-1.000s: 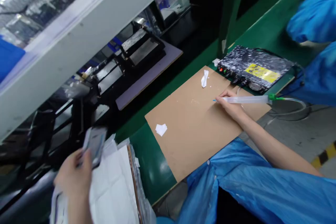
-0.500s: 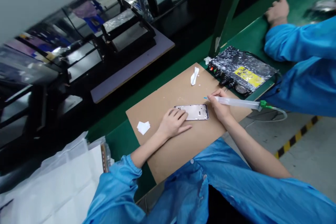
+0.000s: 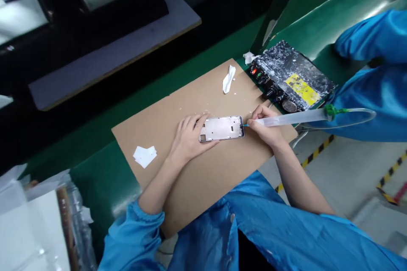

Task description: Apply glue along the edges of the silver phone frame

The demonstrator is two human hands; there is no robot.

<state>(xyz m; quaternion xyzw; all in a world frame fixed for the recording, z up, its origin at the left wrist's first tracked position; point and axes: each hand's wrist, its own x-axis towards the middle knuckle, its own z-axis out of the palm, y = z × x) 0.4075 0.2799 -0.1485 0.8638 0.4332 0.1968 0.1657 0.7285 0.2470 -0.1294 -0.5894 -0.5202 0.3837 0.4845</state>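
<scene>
Two bare hands work over a flat brown cardboard sheet (image 3: 206,169) lying on a green bench top (image 3: 104,178). The left hand (image 3: 187,139) presses down on the left end of a silver rectangular phone frame (image 3: 222,128), fingers spread flat on it rather than wrapped round it. The right hand (image 3: 265,125) pinches a clear plastic syringe with a blue tip (image 3: 292,117), thumb and fingers closed on its barrel; the tip touches the frame's right end. A clear hose (image 3: 356,114) runs from the syringe's green back end. Just beyond, to the right, sits a black spattered control box with a yellow label (image 3: 292,78). White paper scraps (image 3: 144,155) lie at the sheet's left. A co-worker's blue sleeve (image 3: 375,38) shows far right.
</scene>
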